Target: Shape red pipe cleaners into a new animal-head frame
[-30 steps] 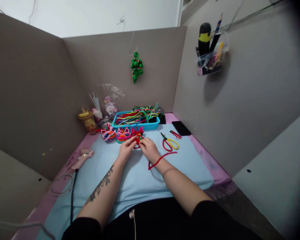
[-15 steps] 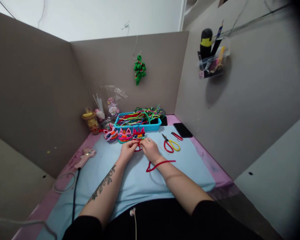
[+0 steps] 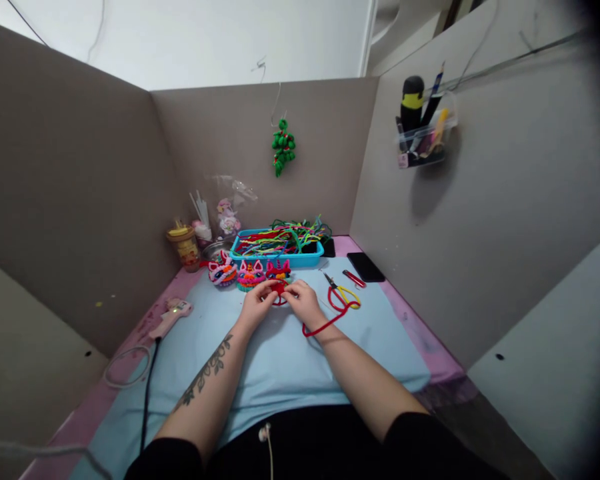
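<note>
Between my two hands is a round frame of red pipe cleaner (image 3: 279, 301) with spokes, held just above the blue cloth. My left hand (image 3: 259, 303) pinches its left side. On the opposite side, the fingers of my right hand (image 3: 303, 301) are closed on it. A loose red pipe cleaner tail (image 3: 325, 327) trails from under my right hand across the wrist, its tip over the scissors (image 3: 344, 295). Just beyond my hands stand three colourful pipe cleaner animal heads, among them a pink one (image 3: 251, 275) and a red one (image 3: 279, 269).
Behind the heads sits a blue tray (image 3: 280, 261) heaped with pipe cleaners. To the right lie a red cutter (image 3: 354, 279) and a black phone (image 3: 366, 267). A pink glue gun (image 3: 171, 317) with its cord rests at left, near a cup (image 3: 185, 248). Grey partitions enclose the table.
The red tail has swung, its tip now lower-right of before and over the scissors' handles. My fingers have shifted slightly on the round frame. The whole view has tilted up a little.
</note>
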### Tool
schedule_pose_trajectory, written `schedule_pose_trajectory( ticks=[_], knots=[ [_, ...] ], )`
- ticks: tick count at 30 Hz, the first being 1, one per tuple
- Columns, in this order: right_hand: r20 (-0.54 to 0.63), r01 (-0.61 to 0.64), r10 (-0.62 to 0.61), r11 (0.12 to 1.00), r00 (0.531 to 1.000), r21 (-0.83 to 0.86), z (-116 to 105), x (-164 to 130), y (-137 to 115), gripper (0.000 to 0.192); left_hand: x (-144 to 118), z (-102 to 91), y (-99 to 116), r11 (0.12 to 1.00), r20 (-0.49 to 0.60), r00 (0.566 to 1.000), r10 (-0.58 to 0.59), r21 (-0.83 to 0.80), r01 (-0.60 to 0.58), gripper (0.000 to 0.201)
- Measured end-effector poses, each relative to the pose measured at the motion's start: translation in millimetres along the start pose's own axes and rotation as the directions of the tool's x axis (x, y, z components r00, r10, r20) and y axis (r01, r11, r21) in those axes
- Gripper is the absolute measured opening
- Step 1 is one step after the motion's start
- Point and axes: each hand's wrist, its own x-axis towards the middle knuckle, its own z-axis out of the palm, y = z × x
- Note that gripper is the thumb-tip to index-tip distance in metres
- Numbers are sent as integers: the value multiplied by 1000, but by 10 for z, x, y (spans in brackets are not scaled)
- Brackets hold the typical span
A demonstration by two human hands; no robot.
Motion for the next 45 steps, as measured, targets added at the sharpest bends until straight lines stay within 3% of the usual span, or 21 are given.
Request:
schedule_pose_trajectory(
  ticks=[6, 10, 15, 20, 26, 34, 41, 45],
  knots=[
    [-33, -52, 53, 998, 998, 25, -11, -5, 44, 11, -27, 6, 13, 932, -21, 988, 156, 334, -140, 34],
    [-53, -49, 49, 999, 997, -6, -11, -6, 46, 13, -67, 24, 80, 898, -165, 968, 189, 428, -102, 24],
    [-49, -56, 51, 994, 998, -98, 14, -31, 17, 13, -77, 104, 46, 959, -87, 994, 66, 280, -39, 17],
    [-9, -6, 4, 983, 1000, -181, 43, -46, 6, 9, -50, 161, -57, 991, -99, 995, -15, 129, 28, 19],
    [105, 178, -151, 927, 983, -332, 22, -45, -48, 12, -46, 154, -121, 986, -120, 993, -3, 164, 23, 15],
    [180, 252, -191, 866, 965, -433, 42, -53, -56, 13, -48, 135, -76, 956, -86, 995, 41, 294, -14, 6],
    [118, 177, -141, 896, 983, -408, 50, -34, -75, 13, -32, 165, -70, 974, -104, 994, 26, 224, -2, 8],
    [21, -5, 8, 986, 1000, -168, 64, -26, -33, 8, -34, 175, -89, 986, -160, 987, 9, 165, 18, 11]
  ],
)
